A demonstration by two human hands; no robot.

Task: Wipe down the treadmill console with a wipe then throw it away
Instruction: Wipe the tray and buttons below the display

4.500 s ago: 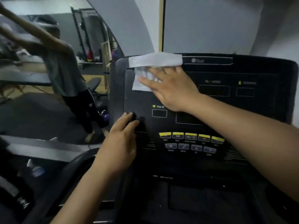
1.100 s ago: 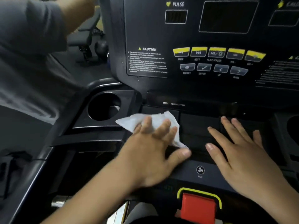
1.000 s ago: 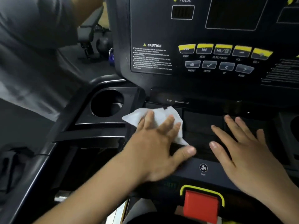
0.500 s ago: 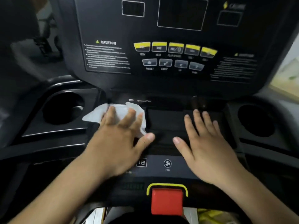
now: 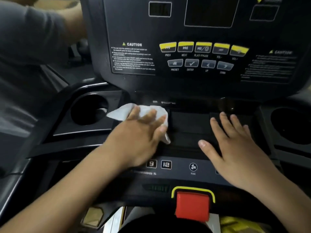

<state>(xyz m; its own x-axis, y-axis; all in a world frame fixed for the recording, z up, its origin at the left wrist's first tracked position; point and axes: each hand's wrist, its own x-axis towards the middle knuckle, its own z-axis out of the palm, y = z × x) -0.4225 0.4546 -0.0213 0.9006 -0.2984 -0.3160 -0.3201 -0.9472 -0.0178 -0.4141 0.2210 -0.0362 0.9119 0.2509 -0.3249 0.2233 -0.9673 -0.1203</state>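
The black treadmill console [image 5: 190, 81] fills the view, with yellow and grey buttons and dark displays on its upright panel. A crumpled white wipe [image 5: 148, 110] lies on the left part of the lower shelf. My left hand [image 5: 139, 135] presses flat on the wipe, fingers spread, and covers most of it. My right hand [image 5: 235, 143] rests flat on the dark shelf to the right, fingers apart, holding nothing.
Round cup holders sit at the left [image 5: 89, 110] and right [image 5: 291, 125] of the shelf. A red stop button [image 5: 192, 206] with a yellow frame is at the near edge. Left of the console, a mirror shows a person in a grey shirt [image 5: 28, 52].
The wipe passed from my right hand at the console's top to my left hand on the lower shelf. In the last second it slid slightly toward the left cup holder.
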